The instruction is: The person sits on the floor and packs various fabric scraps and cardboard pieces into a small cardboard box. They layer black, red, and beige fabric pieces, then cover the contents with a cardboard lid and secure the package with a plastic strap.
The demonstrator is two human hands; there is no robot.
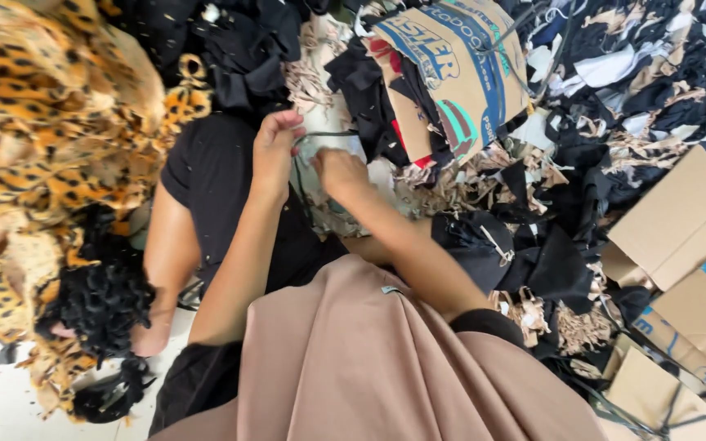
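My left hand (274, 151) and my right hand (340, 171) meet close together over a small grey-green piece of cloth (314, 175). Both grip it. The left fingers pinch its upper edge, where a thin dark strip (324, 134) runs off to the right. The right hand's fingers curl on the cloth from the other side. Both bare forearms reach up from a taupe garment (353, 359) that fills the bottom of the view. A bare leg in black clothing (206, 175) lies under my left arm.
Leopard-print fabric (51, 122) is heaped at the left, with black curly fleece (100, 302) below it. A printed cardboard sheet (459, 65) lies ahead. Black, white and beige scraps (614, 106) cover the right. Cardboard boxes (680, 220) stand at the right edge. White floor (2, 404) shows at bottom left.
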